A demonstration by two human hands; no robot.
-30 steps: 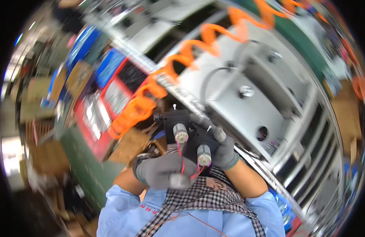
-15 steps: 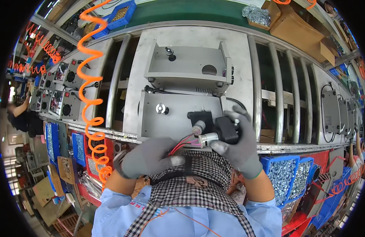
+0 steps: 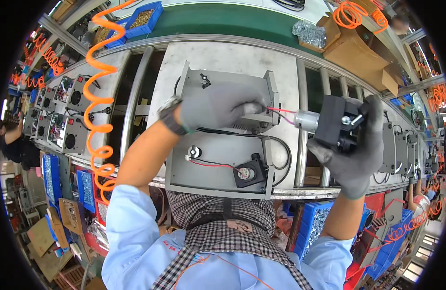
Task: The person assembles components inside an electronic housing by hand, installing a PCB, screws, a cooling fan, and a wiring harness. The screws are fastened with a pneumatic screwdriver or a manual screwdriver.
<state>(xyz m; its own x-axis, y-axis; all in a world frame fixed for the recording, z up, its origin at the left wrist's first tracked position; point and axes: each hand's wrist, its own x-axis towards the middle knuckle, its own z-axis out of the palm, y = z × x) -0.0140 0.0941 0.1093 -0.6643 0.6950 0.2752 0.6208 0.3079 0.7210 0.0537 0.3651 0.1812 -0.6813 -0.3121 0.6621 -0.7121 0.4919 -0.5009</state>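
My right hand (image 3: 353, 159), in a grey glove, grips a black motor unit (image 3: 331, 121) with a silver cylindrical motor (image 3: 307, 121), out to the right of the cases. Red and purple wires (image 3: 280, 112) run from that motor to my left hand (image 3: 223, 107). The left glove's fingertips are pinched on the wire ends, above the far grey metal case (image 3: 228, 79). In the near grey metal case (image 3: 213, 181) lies a second black motor unit (image 3: 252, 175); its red wire (image 3: 211, 164) reaches toward a knob (image 3: 194, 152) inside.
Both cases rest on a pale board (image 3: 184, 53) between metal rollers (image 3: 136, 101). An orange coiled hose (image 3: 101, 96) hangs at left. Blue bins of small parts (image 3: 312, 224) stand along the near side. A cardboard box (image 3: 360, 58) sits at far right.
My right hand has raised the motor unit and carried it right and away from me. My left hand has moved forward over the far case. The second motor unit now shows uncovered.
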